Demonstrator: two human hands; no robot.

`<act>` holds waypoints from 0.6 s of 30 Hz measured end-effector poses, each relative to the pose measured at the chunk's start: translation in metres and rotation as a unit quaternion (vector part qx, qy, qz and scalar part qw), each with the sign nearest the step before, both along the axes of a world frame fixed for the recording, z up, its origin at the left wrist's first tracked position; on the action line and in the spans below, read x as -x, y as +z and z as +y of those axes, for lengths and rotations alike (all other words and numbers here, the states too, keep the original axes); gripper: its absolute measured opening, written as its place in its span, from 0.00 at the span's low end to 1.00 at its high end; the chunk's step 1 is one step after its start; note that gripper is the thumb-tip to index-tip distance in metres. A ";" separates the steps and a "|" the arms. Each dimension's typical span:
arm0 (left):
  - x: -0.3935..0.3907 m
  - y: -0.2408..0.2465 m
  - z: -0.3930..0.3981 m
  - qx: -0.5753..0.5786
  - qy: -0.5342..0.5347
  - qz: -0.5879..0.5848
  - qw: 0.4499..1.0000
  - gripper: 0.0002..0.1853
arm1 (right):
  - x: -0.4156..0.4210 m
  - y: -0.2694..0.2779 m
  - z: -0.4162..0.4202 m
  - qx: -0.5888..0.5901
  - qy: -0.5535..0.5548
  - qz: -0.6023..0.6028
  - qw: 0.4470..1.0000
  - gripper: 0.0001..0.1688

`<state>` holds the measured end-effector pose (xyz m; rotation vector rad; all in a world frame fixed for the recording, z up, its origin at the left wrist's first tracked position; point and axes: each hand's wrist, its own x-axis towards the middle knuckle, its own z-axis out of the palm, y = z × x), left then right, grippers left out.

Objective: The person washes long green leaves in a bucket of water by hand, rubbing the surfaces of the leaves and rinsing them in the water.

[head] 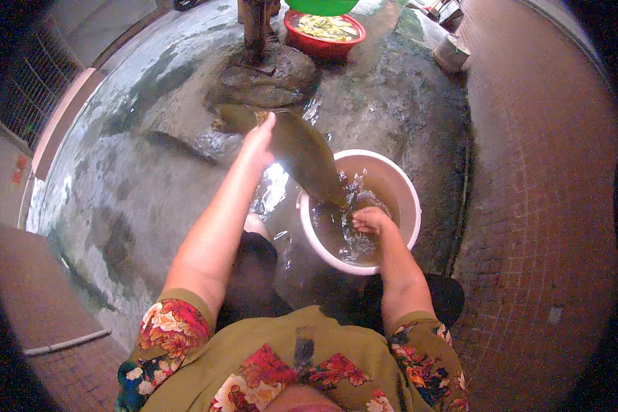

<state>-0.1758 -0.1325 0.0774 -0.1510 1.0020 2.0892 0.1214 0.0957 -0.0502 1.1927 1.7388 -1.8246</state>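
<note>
A long, wet, dark olive sheet point(306, 149), which looks like cloth or a large leaf, stretches from the wet floor into a white plastic bucket point(411, 188). My left hand point(261, 141) grips the upper part of this sheet, thumb on top. Its lower end dips into the bucket's cloudy brown water point(373, 177). Inside the bucket, my right hand point(371, 220) is at the water's surface with fingers curled, right beside the sheet's submerged end. Splashes surround those fingers, and whether they pinch the sheet is unclear.
Ahead stands a red basin point(322, 46) of pale yellow-green pieces in water, below a green container point(322, 6). A dark post point(255, 36) rises from a concrete base point(268, 77). Farther right is a small grey bucket point(450, 54). Brick paving point(535, 180) borders the wet concrete.
</note>
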 end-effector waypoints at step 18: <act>-0.005 -0.019 0.009 -0.146 0.052 -0.006 0.988 0.21 | 0.210 0.120 -0.157 -0.421 0.113 0.474 0.765 0.34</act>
